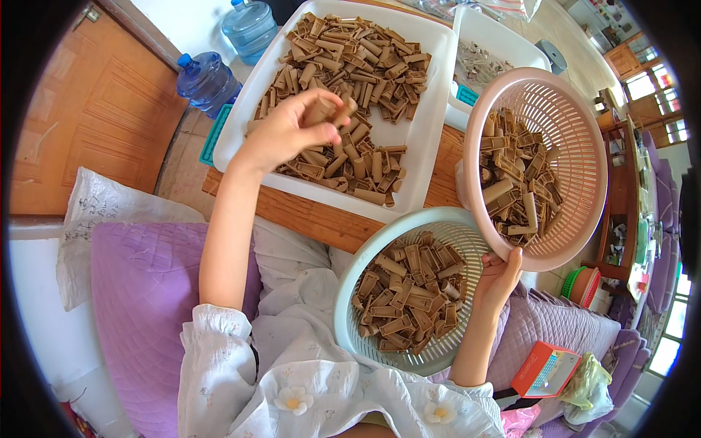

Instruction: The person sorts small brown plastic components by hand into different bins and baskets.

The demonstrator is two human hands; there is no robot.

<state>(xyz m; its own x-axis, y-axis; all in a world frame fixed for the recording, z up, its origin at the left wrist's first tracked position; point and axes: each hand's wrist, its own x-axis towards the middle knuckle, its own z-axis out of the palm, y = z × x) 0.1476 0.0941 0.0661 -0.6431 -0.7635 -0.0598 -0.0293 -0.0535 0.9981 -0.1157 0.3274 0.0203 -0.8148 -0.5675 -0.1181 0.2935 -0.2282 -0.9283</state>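
Note:
My left hand [286, 133] is raised over the white tray [416, 179], its fingers closed around a few tan-brown trough-shaped pieces [343, 111], slightly blurred. Below it the tray holds a heap of the same brown pieces [358, 55], with a bare patch at its right middle. At the lower rim of the pink slotted basket [540, 255], my right hand [500, 281] grips the edge with the thumb up. That basket is tilted and contains more brown pieces [511, 171]. A pale green basket [347, 288], also part filled, rests against my lap.
The tray stands on a wooden table [314, 219]. A second white tray [467, 40] with small scraps lies behind the pink basket. Two blue water jugs [208, 80] stand at the far left. Purple quilted seating [161, 292] surrounds me; a red box [544, 369] lies right.

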